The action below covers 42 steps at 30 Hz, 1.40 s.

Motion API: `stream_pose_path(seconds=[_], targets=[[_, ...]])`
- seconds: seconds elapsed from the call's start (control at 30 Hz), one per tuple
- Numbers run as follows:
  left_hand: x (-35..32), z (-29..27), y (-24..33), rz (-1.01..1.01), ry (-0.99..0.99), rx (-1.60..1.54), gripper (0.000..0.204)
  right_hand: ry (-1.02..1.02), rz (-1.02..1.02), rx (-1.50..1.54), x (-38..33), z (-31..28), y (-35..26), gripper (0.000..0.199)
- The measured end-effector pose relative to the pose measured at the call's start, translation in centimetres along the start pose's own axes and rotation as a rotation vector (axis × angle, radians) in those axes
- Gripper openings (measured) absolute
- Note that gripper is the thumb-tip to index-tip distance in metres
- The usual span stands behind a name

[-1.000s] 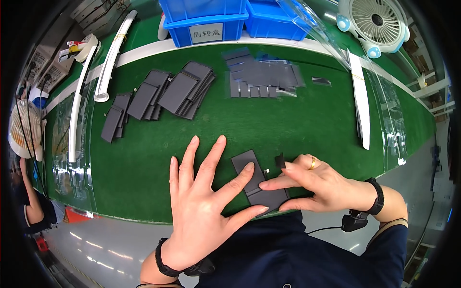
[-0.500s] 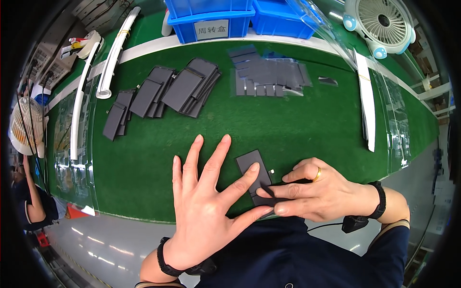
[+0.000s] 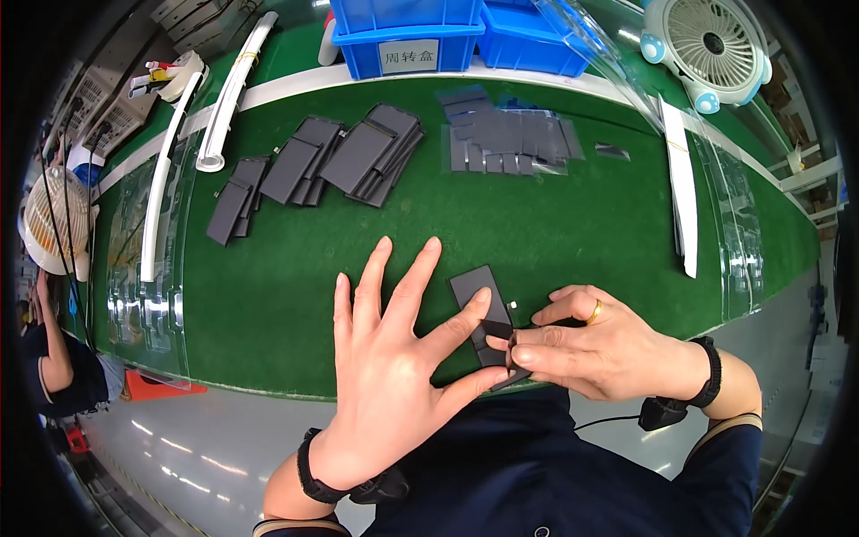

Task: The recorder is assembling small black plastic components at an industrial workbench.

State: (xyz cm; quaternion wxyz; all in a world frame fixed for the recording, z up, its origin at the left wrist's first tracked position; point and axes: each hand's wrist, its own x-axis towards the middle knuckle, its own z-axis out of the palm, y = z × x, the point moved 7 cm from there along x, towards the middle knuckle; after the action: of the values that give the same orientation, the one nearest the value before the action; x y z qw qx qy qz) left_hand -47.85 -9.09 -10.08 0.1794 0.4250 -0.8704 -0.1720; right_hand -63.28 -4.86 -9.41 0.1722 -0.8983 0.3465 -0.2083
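A flat dark grey phone battery [image 3: 472, 285] with a small white connector lies slanted on the green mat near the front edge. My left hand [image 3: 385, 367] is open, its fingers spread wide; the forefinger presses on the battery's face and the thumb rests by its near end. At the battery's lower right, my right hand [image 3: 599, 349] is closed in a pinch. Between its fingertips is a small dark glossy strip [image 3: 512, 349], partly hidden by the fingers. Whether the strip is still stuck to the battery I cannot tell.
Stacked batteries [image 3: 371, 152] lie in several piles at the far left. Dark film pieces [image 3: 510, 134] are spread at the back. Beyond stand blue bins [image 3: 412, 31] and a fan [image 3: 714, 45]. White strips [image 3: 677, 188] and clear plastic trays [image 3: 148, 259] flank the mat. A co-worker's arm [image 3: 55, 345] shows at left.
My right fingertips have lifted and turned the dark strip against the battery's near end. My left hand keeps its hold-down pose. The whole view has shifted slightly.
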Motion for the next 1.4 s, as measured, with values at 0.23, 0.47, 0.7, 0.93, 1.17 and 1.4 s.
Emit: stream_pose_path(seconds=[0.23,0.47,0.7,0.93,1.17,1.4], targets=[[0.0,-0.1,0.1,-0.014,0.019,-0.018,0.055,0.013,0.002,0.034,0.0,-0.1,0.1,0.066],[-0.2,0.1,0.0,0.002,-0.011,0.007,0.053,-0.015,0.02,0.068,0.2,-0.1,0.3,0.063],[-0.1,0.0,0.0,-0.024,0.015,-0.03,0.056,-0.022,0.009,0.067,0.2,-0.1,0.1,0.065],[-0.1,0.0,0.0,-0.022,0.017,-0.026,0.056,0.002,0.0,0.079,0.1,-0.1,0.0,0.066],[-0.1,-0.1,-0.1,-0.033,0.004,-0.013,0.059,0.033,0.142,0.115,0.3,-1.4,1.3,0.089],[0.0,-0.1,0.2,-0.031,-0.01,-0.005,0.061,0.217,0.284,-0.109,-1.3,-3.3,1.2,0.106]])
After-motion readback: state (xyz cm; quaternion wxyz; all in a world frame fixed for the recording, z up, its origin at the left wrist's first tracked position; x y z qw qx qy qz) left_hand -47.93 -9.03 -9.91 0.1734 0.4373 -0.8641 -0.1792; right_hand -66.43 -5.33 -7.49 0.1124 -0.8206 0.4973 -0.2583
